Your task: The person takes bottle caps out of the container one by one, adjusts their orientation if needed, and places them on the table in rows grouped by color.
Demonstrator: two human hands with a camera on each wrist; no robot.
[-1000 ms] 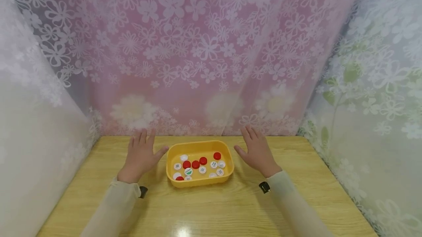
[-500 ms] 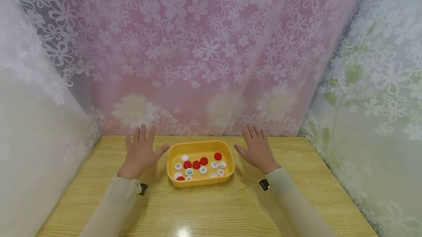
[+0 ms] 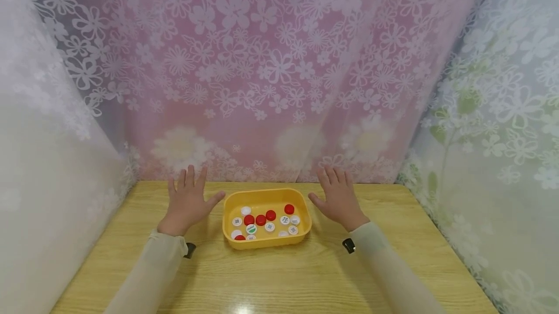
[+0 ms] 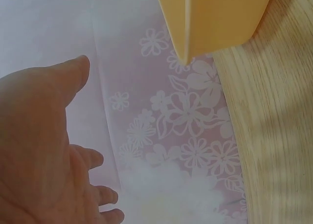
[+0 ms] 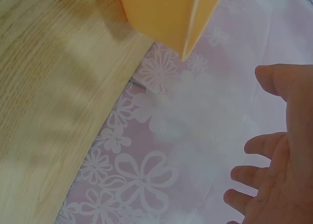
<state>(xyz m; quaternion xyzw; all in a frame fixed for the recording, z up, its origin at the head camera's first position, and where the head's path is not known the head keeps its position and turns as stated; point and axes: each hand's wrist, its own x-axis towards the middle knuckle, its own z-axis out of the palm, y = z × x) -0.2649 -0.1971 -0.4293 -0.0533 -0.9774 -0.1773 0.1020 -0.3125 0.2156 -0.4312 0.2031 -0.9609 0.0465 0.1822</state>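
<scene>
A yellow plastic tray point(image 3: 267, 244) stands on the table between the two hands. Inside it lie several red bottle caps point(image 3: 260, 220) and several white bottle caps point(image 3: 269, 227), some with printed marks. To the tray's left, my left hand point(image 3: 187, 206) is held with fingers spread, its thumb near the tray's upper left corner. My right hand point(image 3: 339, 201) is on the other side, fingers straight and thumb pointing toward the tray. Neither hand holds anything. Both wrist views show a gap between the thumb and the tray's wall point(image 4: 215, 23).
A wooden table point(image 3: 279, 285) lies under the tray. Pink flowered cloth point(image 3: 271, 86) hangs behind its far edge. Pale cloth walls point(image 3: 502, 158) close in the left and right sides. A dark band point(image 3: 349, 245) shows at the right wrist.
The left hand's fingers have spread a little wider than a second ago. The head view has shifted slightly. The tray and caps keep their arrangement, and the right hand has barely moved.
</scene>
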